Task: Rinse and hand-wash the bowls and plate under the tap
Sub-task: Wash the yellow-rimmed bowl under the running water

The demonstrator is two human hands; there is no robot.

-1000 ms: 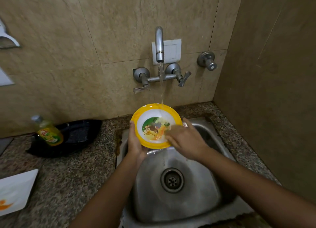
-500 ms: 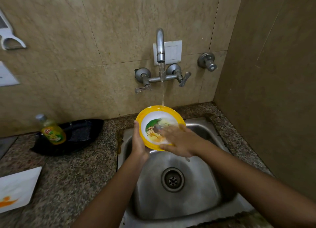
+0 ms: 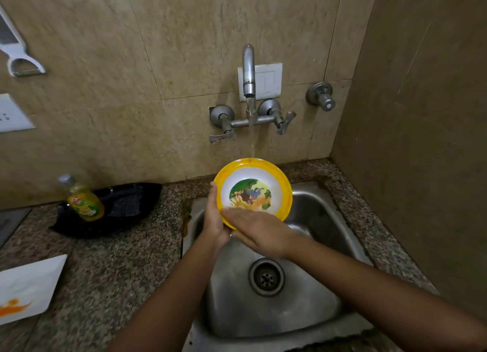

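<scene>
Logging from the remote desk, big to small.

1. Counter [image 3: 118, 259]: speckled granite, wrapping the basin. I'm seeing nothing on it shifting.
2. Sink [image 3: 316, 293]: steel, set into the counter.
3. Plate [image 3: 29, 285]: white, lying on the counter far L, well apart from the sink, orange smear showing. I'm judging it as not yet washed.
4. Black pan [image 3: 126, 206]: sitting on the counter against the wall, L of the sink.
5. Bowl [image 3: 251, 183]: yellow rim, cartoon print inside. It's being held over the back of the sink, tipped w/ its inside facing me. Change: over the last sec the print is coming clear. The R hand was covering the R side of the inside, then the lower middle, and now only the bottom edge. I'm reading that as a rubbing stroke sweeping round the inside, so this bowl's wash is running mid-way. I'm not seeing other bowls in frame.
6. R hand [image 3: 259, 233]: lying flat across the bowl's lower rim, fingers straight, together, pointing L, pressing and gripping nothing. The forearm is coming in from lower R over the basin.
7. L hand [image 3: 214, 219]: gripping the bowl's L edge, wrapping it from outside, one fingertip showing at the rim. Thumb placement: can't tell.
8. Soap bottle [image 3: 84, 200]: yellow liquid, leaning in the black pan.
9. Tap [image 3: 248, 69]: wall-mounted, running.
10. Drain [image 3: 266, 277]: sitting below the hands, uncovered.
11. Stream [image 3: 251, 130]: thin, landing on the bowl's top rim.
</scene>
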